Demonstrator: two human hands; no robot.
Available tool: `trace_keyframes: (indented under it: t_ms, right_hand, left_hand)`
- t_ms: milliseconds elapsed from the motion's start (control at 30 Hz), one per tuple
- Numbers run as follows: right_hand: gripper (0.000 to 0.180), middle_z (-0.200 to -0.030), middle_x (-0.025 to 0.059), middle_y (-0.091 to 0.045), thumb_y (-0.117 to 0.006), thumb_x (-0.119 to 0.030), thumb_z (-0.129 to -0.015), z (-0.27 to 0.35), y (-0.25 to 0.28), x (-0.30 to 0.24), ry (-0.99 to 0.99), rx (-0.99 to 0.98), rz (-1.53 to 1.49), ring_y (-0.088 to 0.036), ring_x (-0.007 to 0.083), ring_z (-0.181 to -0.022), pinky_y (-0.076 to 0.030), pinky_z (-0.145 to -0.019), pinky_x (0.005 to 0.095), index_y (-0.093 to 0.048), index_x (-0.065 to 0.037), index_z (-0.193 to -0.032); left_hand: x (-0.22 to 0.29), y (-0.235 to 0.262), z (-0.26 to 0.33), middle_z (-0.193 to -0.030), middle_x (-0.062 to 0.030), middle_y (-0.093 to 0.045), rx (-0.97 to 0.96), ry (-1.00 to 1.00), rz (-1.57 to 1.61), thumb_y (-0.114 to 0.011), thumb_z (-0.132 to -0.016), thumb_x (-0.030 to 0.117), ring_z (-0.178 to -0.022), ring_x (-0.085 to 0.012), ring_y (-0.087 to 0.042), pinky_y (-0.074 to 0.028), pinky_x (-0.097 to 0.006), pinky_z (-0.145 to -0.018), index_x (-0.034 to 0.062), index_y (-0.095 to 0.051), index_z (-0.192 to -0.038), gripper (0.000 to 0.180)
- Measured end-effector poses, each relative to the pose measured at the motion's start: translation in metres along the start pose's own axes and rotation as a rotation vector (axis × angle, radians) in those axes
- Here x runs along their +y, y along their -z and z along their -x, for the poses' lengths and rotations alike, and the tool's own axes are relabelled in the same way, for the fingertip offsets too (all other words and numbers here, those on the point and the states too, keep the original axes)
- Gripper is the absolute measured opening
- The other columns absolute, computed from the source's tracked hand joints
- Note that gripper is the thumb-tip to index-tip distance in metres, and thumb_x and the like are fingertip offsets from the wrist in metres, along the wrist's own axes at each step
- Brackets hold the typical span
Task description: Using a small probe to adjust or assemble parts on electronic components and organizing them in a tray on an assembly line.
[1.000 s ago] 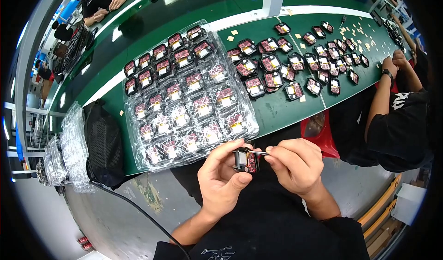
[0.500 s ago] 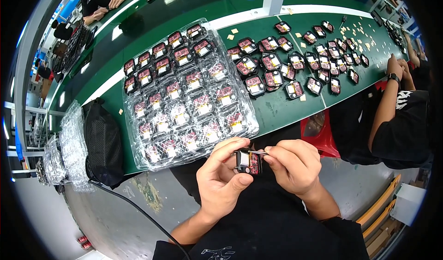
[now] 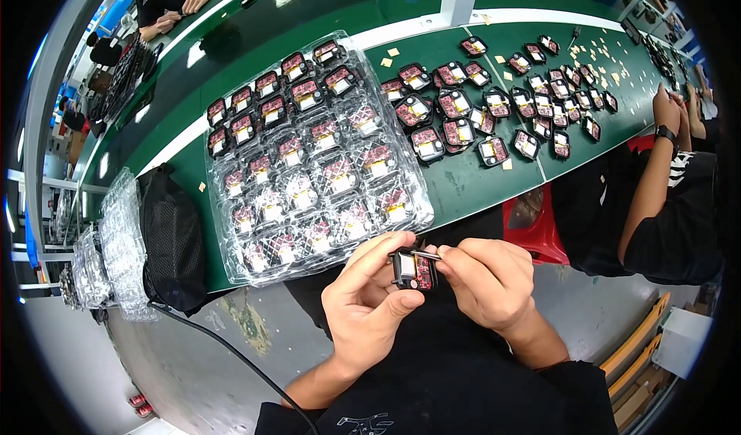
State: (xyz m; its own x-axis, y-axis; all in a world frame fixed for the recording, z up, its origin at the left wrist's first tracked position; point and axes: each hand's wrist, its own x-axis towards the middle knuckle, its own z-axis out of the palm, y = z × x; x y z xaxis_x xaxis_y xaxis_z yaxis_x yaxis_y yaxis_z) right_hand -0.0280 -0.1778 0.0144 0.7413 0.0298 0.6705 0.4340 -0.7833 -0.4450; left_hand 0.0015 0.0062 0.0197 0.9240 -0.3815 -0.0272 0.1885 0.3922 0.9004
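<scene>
Between the thumb and fingers of my left hand (image 3: 369, 304) is a small black device housing (image 3: 414, 271), its open side showing a red circuit board and a white block. My right hand (image 3: 490, 280) pinches a thin metal tool, likely tweezers (image 3: 426, 255), whose tip reaches over the housing's upper edge. Just beyond my hands lies a clear plastic tray (image 3: 421, 203) holding rows of similar housings, the nearer rows under a clear plastic cover. To its right, many loose black housings (image 3: 492, 150) with red boards are spread on the green table (image 3: 471, 192).
Small cream-coloured pieces (image 3: 610, 57) are scattered over the table's far right. A black mesh bag (image 3: 174, 238) and stacked clear trays (image 3: 123, 238) stand at left, with a black cable (image 3: 231, 350) running below. Another person's arm (image 3: 652, 161) is at right, beside a red stool (image 3: 536, 230).
The tweezers have shifted slightly left over the housing, with my right hand following. My left hand keeps hold of the housing, almost unmoved. The neighbour's arm at right has moved a little.
</scene>
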Motion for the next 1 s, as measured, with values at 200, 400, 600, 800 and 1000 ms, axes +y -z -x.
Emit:
trace_keyframes:
  t_ms: [200,400,600,800,1000]
  right_hand:
    - [0.020,-0.087,0.0134,-0.067,-0.080,-0.001,-0.081,-0.009,0.003,0.016,-0.203,-0.006,-0.175,-0.068,0.0291,-0.073,-0.055,-0.061,0.0366,-0.070,0.000,-0.099]
    - [0.036,-0.115,0.0157,-0.059,-0.076,-0.022,-0.092,-0.004,-0.007,0.056,-0.528,-0.075,0.416,-0.068,0.0363,-0.078,-0.054,-0.065,0.0449,-0.066,-0.004,-0.122]
    - [0.031,-0.132,0.0195,-0.054,-0.077,-0.024,-0.091,0.009,-0.009,0.056,-0.636,-0.131,0.391,-0.070,0.0403,-0.088,-0.056,-0.072,0.0488,-0.066,-0.003,-0.112]
    - [0.023,-0.125,0.0147,-0.062,-0.077,-0.016,-0.090,0.016,-0.009,0.056,-0.596,-0.134,0.317,-0.073,0.0340,-0.088,-0.057,-0.070,0.0449,-0.065,-0.002,-0.104]
    - [0.021,-0.120,0.0157,-0.064,-0.079,-0.009,-0.087,0.015,-0.010,0.053,-0.542,-0.051,0.206,-0.072,0.0322,-0.085,-0.058,-0.069,0.0407,-0.064,-0.001,-0.100]
  left_hand:
    - [0.008,0.011,-0.002,-0.134,-0.0183,-0.054,-0.058,-0.147,-0.030,-0.085,-0.085,0.005,-0.124,-0.0355,-0.064,-0.055,-0.041,-0.102,-0.0078,-0.054,-0.137,0.062]
    - [0.034,0.040,-0.015,-0.134,-0.0168,-0.051,0.065,-0.364,-0.262,-0.086,-0.084,0.006,-0.123,-0.0339,-0.063,-0.052,-0.043,-0.104,-0.0067,-0.055,-0.132,0.058]
    - [0.072,0.092,-0.055,-0.124,-0.0148,-0.061,0.430,-0.568,-0.921,-0.080,-0.085,-0.002,-0.116,-0.0251,-0.064,-0.051,-0.038,-0.104,-0.0039,-0.062,-0.115,0.035]
    - [0.092,0.125,-0.076,-0.100,-0.0148,-0.067,0.596,-0.343,-1.432,-0.080,-0.084,0.007,-0.093,-0.0329,-0.066,-0.051,-0.039,-0.086,-0.0020,-0.065,-0.099,0.022]
    - [0.073,0.134,-0.067,-0.111,-0.0165,-0.068,0.560,-0.374,-1.602,-0.077,-0.091,0.019,-0.103,-0.0353,-0.066,-0.051,-0.044,-0.091,0.0002,-0.072,-0.112,0.028]
